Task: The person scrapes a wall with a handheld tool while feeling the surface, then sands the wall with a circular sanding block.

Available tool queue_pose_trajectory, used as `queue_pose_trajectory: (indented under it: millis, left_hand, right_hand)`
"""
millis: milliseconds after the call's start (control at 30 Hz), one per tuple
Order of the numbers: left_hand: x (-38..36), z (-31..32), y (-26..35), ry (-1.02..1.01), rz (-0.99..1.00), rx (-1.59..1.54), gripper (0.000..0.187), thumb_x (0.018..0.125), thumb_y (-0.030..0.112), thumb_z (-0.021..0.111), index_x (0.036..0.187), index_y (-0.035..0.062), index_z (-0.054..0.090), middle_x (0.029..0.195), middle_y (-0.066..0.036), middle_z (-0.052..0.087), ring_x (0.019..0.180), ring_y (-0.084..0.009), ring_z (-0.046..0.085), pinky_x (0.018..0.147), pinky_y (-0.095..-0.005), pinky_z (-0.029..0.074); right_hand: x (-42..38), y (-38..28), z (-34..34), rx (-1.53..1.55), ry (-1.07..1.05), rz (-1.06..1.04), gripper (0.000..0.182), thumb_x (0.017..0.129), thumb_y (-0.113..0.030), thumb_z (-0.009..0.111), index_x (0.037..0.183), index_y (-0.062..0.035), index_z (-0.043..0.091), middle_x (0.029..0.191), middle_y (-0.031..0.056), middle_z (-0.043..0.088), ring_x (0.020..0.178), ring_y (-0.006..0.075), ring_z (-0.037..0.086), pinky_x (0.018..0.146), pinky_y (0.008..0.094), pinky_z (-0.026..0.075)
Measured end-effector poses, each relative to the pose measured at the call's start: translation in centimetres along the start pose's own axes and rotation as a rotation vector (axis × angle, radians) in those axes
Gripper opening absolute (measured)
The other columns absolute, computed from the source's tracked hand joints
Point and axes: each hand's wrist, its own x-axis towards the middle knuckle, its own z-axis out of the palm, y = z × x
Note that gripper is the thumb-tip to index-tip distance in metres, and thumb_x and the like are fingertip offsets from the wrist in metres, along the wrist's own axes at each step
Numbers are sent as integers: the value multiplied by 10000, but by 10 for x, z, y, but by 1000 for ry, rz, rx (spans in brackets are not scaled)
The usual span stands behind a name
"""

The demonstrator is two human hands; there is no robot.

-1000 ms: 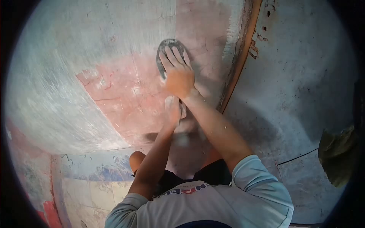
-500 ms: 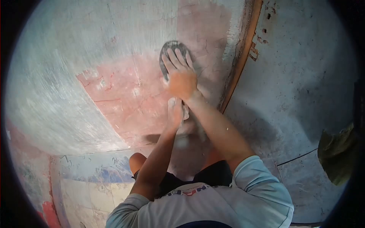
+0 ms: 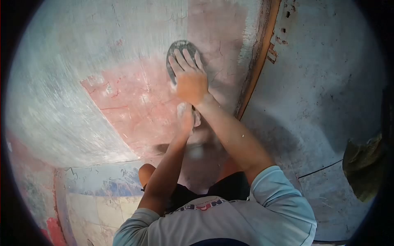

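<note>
My right hand [image 3: 191,81] lies on a dark oval pad [image 3: 182,46], its fingers spread flat over the pad's face. The pad rests against a wall [image 3: 139,88] of worn pink and grey-white paint. Just below, my left hand [image 3: 188,119] is closed around something pale and dusty [image 3: 197,117], mostly hidden by the fingers and the right wrist. The two hands nearly touch, and what joins the pale thing to the pad cannot be seen.
An orange-brown strip [image 3: 259,65] runs diagonally between the pink area and a blue-grey surface [image 3: 320,74] at the right. A brown-green cloth or sheet [image 3: 362,168] hangs at the right edge. Tile-like cream panels [image 3: 104,209] show at the lower left.
Both hands and the dark pad have shifted slightly to the left and up along the wall. The hold of each hand looks the same.
</note>
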Motion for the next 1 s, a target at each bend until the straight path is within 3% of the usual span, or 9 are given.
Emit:
queue_pose_trajectory:
  millis: [233, 267, 467, 567, 667, 767, 867, 900, 1000]
  left_hand:
    - [41, 24, 66, -57, 198, 69, 341, 1119, 354, 509, 877, 134, 608, 688, -8, 570, 545, -119, 556, 478, -326, 436]
    - [-1, 24, 146, -453, -104, -121, 337, 1125, 360, 515, 900, 134, 624, 711, 6, 577, 600, -103, 565, 533, -309, 454]
    - [25, -4, -24, 191, 207, 32, 343, 1130, 358, 528, 898, 125, 624, 697, -14, 588, 502, -114, 533, 421, -295, 394]
    - [-31, -5, 31, -28, 77, 130, 339, 1129, 343, 524, 911, 120, 659, 728, -2, 605, 591, -104, 572, 514, -298, 451]
    - [-9, 19, 74, 1, 406, 260, 403, 1133, 332, 479, 827, 127, 642, 700, 24, 574, 566, -94, 539, 489, -293, 409]
    - [5, 44, 139, -123, 151, 83, 470, 1131, 413, 475, 799, 112, 617, 616, 21, 512, 463, -120, 474, 431, -319, 369]
    - [57, -12, 54, 15, 297, 287, 451, 1132, 404, 473, 846, 98, 641, 614, 22, 509, 473, -113, 490, 438, -322, 385]
    - [85, -45, -7, 124, 637, 405, 408, 1137, 380, 468, 926, 95, 671, 651, 13, 544, 491, -99, 508, 441, -307, 399]
    - [33, -38, -9, 62, 552, 321, 408, 1137, 390, 475, 909, 105, 658, 661, 10, 554, 505, -100, 517, 449, -303, 406]
  right_hand:
    - [91, 14, -31, 19, 73, -34, 628, 840, -362, 725, 1408, -99, 677, 1523, 128, 617, 1436, 316, 548, 1240, 550, 348]
    - [103, 15, -37, 20, 42, -23, 656, 849, -377, 732, 1430, -84, 653, 1549, 125, 590, 1460, 305, 519, 1252, 561, 323]
    - [25, 7, -6, 85, -10, -4, 676, 854, -342, 731, 1461, -66, 621, 1584, 155, 545, 1499, 351, 466, 1273, 607, 258]
    - [8, 6, -1, 132, -58, 11, 671, 873, -338, 713, 1488, -93, 609, 1596, 219, 510, 1525, 384, 422, 1284, 616, 225]
    - [59, 14, -14, 121, 75, 14, 687, 826, -365, 752, 1477, -176, 639, 1560, 317, 499, 1496, 466, 425, 1274, 611, 246]
    - [109, 15, -34, 50, 98, 37, 677, 829, -398, 759, 1460, -176, 653, 1559, 302, 511, 1486, 452, 442, 1273, 601, 248]
    - [85, 14, -31, 127, 49, 22, 667, 841, -403, 746, 1460, -171, 653, 1563, 302, 508, 1491, 445, 439, 1273, 601, 249]
    - [64, 11, -23, 93, 28, 14, 664, 856, -396, 733, 1472, -166, 643, 1583, 303, 486, 1503, 445, 428, 1275, 602, 252]
    - [9, 5, -4, 120, 26, -9, 665, 821, -340, 766, 1454, -168, 656, 1552, 302, 515, 1485, 449, 458, 1268, 581, 282]
